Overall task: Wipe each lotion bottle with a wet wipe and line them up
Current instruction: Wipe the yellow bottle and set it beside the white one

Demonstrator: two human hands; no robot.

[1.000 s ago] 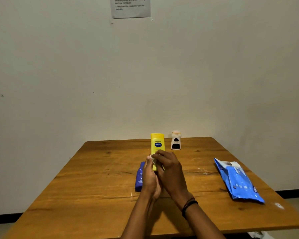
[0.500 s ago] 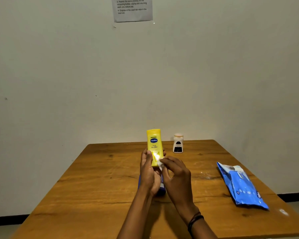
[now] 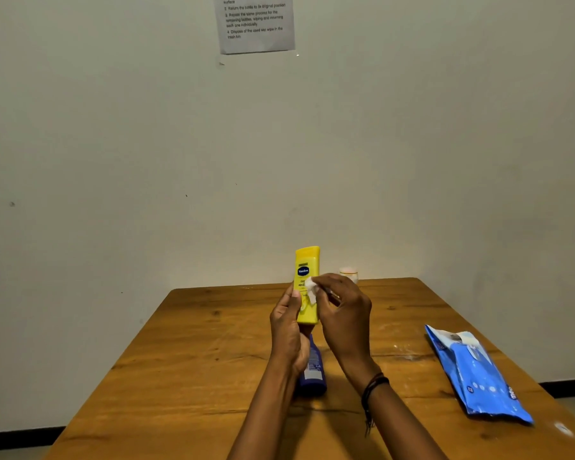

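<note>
My left hand (image 3: 287, 330) grips the lower part of a yellow lotion bottle (image 3: 307, 267), held upright above the table. With my right hand (image 3: 344, 313) I pinch a small white wet wipe (image 3: 311, 288) against the bottle's front, just under its blue label. A dark blue lotion bottle (image 3: 313, 370) lies on the table below my hands, partly hidden by my left wrist. At the table's far edge stands a small white bottle (image 3: 348, 273), mostly hidden behind my right hand.
A blue pack of wet wipes (image 3: 475, 376) lies on the right side of the wooden table (image 3: 196, 360). The table stands against a plain wall with a printed instruction sheet (image 3: 256, 23) taped up high.
My hands have lifted the yellow bottle higher off the table, and the wipe has moved up its front towards the label. The camera has tilted slightly.
</note>
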